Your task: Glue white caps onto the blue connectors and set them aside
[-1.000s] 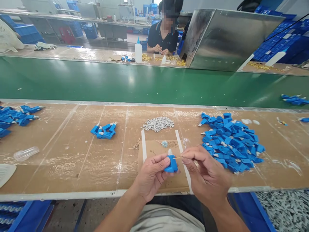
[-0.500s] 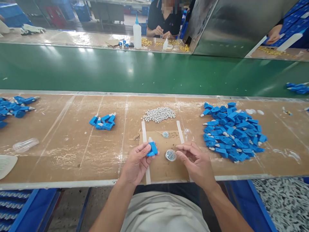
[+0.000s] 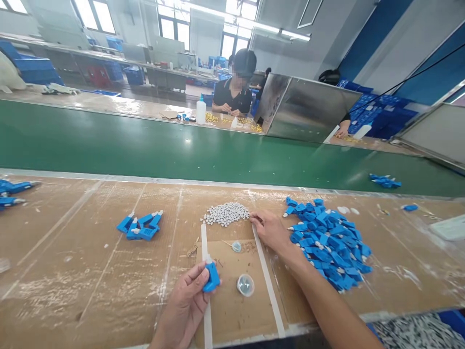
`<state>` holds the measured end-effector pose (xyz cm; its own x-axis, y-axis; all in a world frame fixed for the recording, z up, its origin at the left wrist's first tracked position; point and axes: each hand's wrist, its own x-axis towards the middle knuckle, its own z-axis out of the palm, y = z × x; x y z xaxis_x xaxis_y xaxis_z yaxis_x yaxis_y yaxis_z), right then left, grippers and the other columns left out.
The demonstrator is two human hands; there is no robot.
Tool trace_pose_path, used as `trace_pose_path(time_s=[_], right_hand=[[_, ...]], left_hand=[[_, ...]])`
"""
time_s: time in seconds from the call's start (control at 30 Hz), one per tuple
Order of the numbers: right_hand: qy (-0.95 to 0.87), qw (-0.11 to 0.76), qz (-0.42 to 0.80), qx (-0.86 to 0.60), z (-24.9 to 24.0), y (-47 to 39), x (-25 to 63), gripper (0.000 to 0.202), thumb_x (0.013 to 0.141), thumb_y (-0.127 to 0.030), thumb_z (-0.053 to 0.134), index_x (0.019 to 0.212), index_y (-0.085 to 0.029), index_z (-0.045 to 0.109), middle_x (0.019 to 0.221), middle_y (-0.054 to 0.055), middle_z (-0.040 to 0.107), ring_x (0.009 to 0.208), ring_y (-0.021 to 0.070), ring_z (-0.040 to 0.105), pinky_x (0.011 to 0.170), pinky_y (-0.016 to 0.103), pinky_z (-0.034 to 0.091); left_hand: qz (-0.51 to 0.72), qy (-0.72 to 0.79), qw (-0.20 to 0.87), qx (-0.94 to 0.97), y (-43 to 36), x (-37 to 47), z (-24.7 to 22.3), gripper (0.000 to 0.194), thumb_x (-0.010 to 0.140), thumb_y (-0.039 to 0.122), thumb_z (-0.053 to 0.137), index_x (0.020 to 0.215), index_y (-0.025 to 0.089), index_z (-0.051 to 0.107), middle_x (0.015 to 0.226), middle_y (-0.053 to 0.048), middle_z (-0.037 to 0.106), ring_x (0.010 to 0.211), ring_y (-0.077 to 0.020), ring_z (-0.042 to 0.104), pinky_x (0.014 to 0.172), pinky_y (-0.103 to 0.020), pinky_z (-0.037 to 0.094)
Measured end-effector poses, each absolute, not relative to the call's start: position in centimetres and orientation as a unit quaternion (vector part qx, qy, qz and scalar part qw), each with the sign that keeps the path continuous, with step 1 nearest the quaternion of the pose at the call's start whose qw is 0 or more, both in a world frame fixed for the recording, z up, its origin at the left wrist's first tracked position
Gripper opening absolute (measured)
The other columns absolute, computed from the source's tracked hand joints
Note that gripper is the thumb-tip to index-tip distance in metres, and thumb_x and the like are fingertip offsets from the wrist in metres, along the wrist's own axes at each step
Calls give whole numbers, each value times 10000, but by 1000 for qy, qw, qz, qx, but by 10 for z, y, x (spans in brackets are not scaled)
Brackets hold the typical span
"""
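Note:
My left hand [image 3: 191, 300] holds a blue plastic piece [image 3: 211, 277] with a pale tip pointing up, between thumb and fingers. My right hand [image 3: 267, 230] is at the right edge of a heap of small grey-white pieces [image 3: 227, 214], its fingers pinched together; what they hold, if anything, is too small to make out. A small round cup [image 3: 245, 285] of clear liquid stands to the right of the held piece. Behind the cup lies a small bluish blob with a thin stick [image 3: 236, 246].
A large pile of blue pieces [image 3: 334, 242] lies beside my right forearm. Several more blue pieces [image 3: 141, 226] lie at the left. Beyond the table runs a green belt [image 3: 145, 150]; a person [image 3: 234, 92] works behind it.
My right hand has moved from beside the cup forward to the grey-white heap. My left hand still holds the blue piece. The view has tilted up, showing more of the room.

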<state>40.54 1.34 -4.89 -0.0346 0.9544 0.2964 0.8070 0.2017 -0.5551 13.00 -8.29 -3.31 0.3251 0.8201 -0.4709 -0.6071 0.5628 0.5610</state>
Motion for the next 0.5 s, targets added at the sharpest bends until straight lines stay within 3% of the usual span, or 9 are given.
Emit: trace_pose_path(time_s=[0.3,0.5], right_hand=[[-716,268,163,-623,-40,31,402,184,846,-60,573,793,-191,691,844,58,660,829,212,582,796,324,436],[-670,328,252,-616,-29,28,400,151,802,-74,615,711,-194,599,823,50,604,820,205,542,814,338,446]], left_hand=[[443,410,787,128,-79,132,-39,314,715,149,864,1013,117,770,928,-78,755,755,-156,721,661,-199,614],[449,413,781,134,-79,129,-43,281,737,108,837,1008,111,762,940,-91,760,762,-160,728,660,-208,622]])
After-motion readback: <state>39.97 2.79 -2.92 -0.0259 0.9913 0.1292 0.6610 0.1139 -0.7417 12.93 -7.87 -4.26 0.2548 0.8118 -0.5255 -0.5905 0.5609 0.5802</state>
